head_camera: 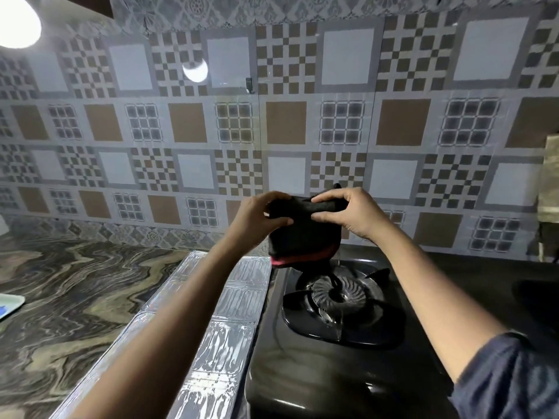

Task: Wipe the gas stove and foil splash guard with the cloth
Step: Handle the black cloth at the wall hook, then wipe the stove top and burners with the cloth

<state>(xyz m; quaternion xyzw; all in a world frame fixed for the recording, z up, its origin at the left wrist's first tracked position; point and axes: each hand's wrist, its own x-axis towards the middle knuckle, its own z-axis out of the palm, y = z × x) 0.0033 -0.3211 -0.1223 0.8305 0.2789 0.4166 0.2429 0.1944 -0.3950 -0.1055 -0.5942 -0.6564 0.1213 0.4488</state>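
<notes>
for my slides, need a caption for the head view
Both hands hold a dark cloth above the black gas stove beside silver foil guard.

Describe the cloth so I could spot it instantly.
Find the black stove on the counter. Above its burner, the left hand and right hand hold up the cloth: dark, folded, the only fabric, with a red bottom edge.

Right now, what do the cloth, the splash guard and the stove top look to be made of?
Cloth: soft dark woven or felt-like fabric, matte, with a red edge; it folds and hangs from the left hand and right hand. Splash guard: embossed aluminium foil, by its bright creased glare. Stove: probably black enamelled or painted metal, glossy with soft reflections.
</notes>
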